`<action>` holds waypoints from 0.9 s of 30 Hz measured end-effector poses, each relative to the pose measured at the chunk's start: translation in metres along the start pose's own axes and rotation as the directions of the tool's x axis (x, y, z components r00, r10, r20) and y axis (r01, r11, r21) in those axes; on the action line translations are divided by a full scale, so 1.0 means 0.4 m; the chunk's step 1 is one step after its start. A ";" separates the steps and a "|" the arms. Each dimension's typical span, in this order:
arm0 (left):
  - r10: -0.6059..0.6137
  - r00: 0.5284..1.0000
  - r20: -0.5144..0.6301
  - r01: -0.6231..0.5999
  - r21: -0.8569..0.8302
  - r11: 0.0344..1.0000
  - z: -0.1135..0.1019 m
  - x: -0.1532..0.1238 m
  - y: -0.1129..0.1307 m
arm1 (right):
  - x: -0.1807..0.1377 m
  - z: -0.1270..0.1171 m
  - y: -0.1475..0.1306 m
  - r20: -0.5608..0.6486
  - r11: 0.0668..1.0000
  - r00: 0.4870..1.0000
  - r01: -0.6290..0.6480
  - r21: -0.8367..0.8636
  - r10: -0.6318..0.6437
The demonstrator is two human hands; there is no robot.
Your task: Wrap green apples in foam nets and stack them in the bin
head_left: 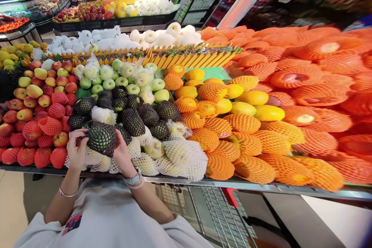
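Observation:
Between my two hands is a green fruit in a black foam net point(101, 138), held just above the front of the fruit display. My left hand point(77, 148) pinches the net at its left end. On the other side, my right hand point(122, 152) grips the fruit's right end, its fingers partly hidden behind it. More black-netted fruits point(133, 121) lie right behind and beside it. White-netted pale fruits point(145, 164) sit below and to the right of my right hand. Red-netted apples point(60, 157) are close to my left hand.
Orange-netted melons point(250, 168) and larger red-orange netted fruits point(328, 120) fill the right side. Green apples point(109, 84) lie behind, before a yellow picket divider point(192, 61). A metal shopping cart point(216, 209) stands below the display's front edge point(186, 181). A bag roll point(244, 2) rises at the back.

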State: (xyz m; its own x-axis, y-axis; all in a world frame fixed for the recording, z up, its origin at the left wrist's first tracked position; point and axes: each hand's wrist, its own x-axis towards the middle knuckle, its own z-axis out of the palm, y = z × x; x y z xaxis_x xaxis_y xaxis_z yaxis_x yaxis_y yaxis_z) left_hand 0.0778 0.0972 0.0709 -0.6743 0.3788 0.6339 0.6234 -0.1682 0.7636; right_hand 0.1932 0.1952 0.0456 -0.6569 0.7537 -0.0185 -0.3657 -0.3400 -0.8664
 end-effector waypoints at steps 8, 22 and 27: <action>-0.070 0.952 0.297 0.109 -0.118 0.987 -0.019 -0.011 -0.005 | -0.013 -0.007 -0.007 -0.050 0.999 0.998 0.047 -0.007 -0.047; 0.067 0.944 0.322 -0.025 -0.131 0.991 -0.019 -0.009 0.056 | -0.035 0.013 -0.055 0.217 0.998 0.975 -0.042 -0.036 0.049; 0.011 0.894 0.448 0.065 -0.154 0.986 -0.007 0.009 0.085 | -0.041 0.010 -0.016 0.085 0.995 0.996 -0.047 0.088 0.039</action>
State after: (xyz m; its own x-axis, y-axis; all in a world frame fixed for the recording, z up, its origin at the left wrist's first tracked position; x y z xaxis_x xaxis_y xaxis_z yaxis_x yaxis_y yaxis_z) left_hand 0.0955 0.0902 0.0995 -0.4188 0.7446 0.5198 0.5095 -0.2812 0.8132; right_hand 0.2038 0.1828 0.0533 -0.7245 0.6892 -0.0099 -0.3913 -0.4231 -0.8172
